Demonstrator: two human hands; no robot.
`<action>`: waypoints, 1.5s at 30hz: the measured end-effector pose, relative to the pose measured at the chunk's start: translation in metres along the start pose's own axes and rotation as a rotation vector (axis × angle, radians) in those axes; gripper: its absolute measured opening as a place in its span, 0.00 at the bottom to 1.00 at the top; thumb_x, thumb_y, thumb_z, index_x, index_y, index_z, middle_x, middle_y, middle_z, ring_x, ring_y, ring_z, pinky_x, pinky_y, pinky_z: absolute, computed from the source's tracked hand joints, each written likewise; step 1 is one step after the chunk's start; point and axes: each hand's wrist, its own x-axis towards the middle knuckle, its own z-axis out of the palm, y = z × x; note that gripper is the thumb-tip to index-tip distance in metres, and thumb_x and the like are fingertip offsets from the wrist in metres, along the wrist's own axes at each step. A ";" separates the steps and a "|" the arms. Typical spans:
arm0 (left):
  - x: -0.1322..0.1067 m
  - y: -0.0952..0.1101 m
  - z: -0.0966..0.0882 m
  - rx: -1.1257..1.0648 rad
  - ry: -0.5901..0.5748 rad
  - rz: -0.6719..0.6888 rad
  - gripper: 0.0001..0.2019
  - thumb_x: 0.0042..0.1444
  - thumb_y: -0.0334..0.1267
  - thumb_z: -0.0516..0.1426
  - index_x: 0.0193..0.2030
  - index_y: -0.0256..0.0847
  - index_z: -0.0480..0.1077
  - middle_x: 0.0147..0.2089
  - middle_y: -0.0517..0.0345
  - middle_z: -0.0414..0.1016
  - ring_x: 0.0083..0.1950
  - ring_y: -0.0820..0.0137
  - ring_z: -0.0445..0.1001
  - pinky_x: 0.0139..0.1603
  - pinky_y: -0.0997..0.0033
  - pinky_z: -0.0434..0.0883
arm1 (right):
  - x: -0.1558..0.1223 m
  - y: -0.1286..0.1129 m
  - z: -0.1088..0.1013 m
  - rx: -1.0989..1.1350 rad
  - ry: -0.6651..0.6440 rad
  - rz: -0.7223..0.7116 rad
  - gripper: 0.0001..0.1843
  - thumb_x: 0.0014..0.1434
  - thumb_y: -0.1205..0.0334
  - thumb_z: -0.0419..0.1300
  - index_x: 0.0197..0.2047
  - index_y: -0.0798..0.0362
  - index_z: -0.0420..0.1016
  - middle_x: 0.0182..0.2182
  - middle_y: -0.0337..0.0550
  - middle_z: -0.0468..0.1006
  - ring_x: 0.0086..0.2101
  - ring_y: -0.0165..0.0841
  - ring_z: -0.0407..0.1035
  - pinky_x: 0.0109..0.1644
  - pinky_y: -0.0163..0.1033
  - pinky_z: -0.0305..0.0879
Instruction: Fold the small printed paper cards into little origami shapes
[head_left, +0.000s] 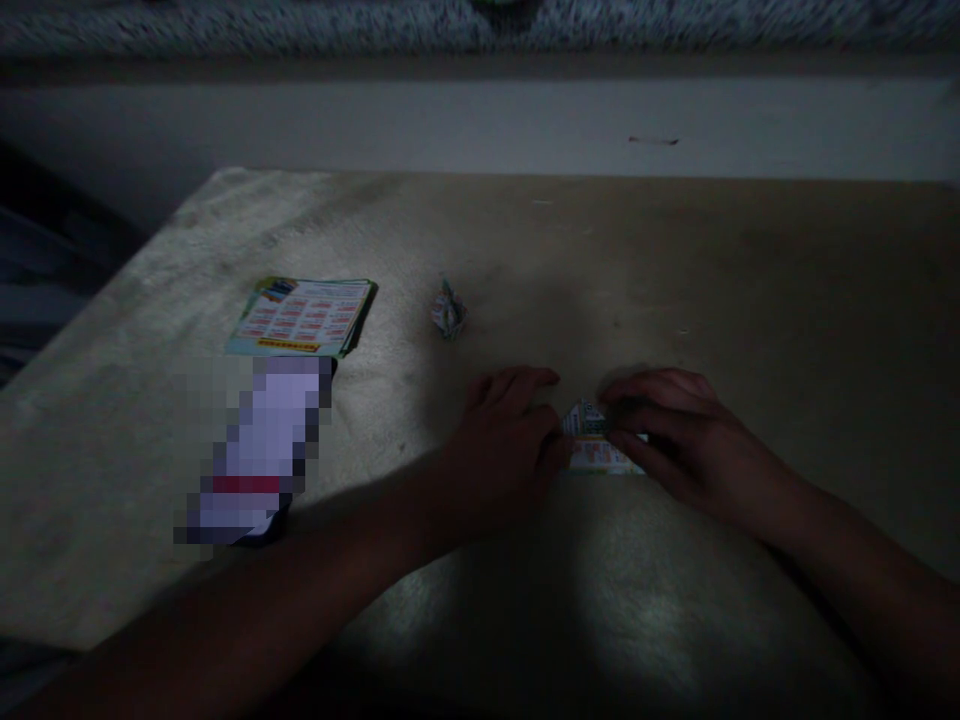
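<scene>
A piece of printed paper (600, 455), folded to a peak at the top with a flat strip below, lies on the table between my hands. My left hand (510, 440) is closed at its left edge, the thumb side against the paper and the other fingers bent over the tabletop. At the right edge, my right hand (679, 430) pinches the paper, its fingers curled over the slanted side and hiding part of it. Dim light blurs the fingertips.
A stack of printed calendar cards (304, 315) lies at the left of the table (750, 270). Just below it rests a phone (262, 440), its screen pixelated. A small crumpled or folded paper piece (448, 312) sits beyond my left hand. A wall (450, 125) borders the far edge.
</scene>
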 end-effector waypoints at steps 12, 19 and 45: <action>-0.001 0.010 0.009 0.137 0.108 -0.057 0.11 0.64 0.40 0.54 0.38 0.36 0.75 0.64 0.40 0.68 0.63 0.50 0.65 0.62 0.41 0.61 | 0.000 -0.008 0.008 -0.136 0.033 0.095 0.07 0.66 0.59 0.58 0.37 0.53 0.73 0.57 0.56 0.72 0.55 0.50 0.68 0.56 0.59 0.66; 0.000 0.010 0.008 0.118 0.087 -0.086 0.12 0.64 0.40 0.55 0.36 0.36 0.75 0.65 0.42 0.67 0.64 0.51 0.65 0.62 0.43 0.61 | 0.000 -0.010 0.010 -0.180 0.014 0.128 0.07 0.65 0.59 0.59 0.38 0.53 0.73 0.58 0.57 0.71 0.55 0.52 0.68 0.55 0.60 0.67; 0.010 0.020 0.000 0.259 0.013 -0.104 0.19 0.61 0.51 0.55 0.40 0.35 0.78 0.64 0.40 0.68 0.63 0.50 0.64 0.55 0.39 0.63 | -0.001 -0.013 0.016 -0.228 0.025 0.136 0.07 0.65 0.59 0.58 0.43 0.53 0.74 0.59 0.56 0.72 0.55 0.51 0.68 0.56 0.58 0.68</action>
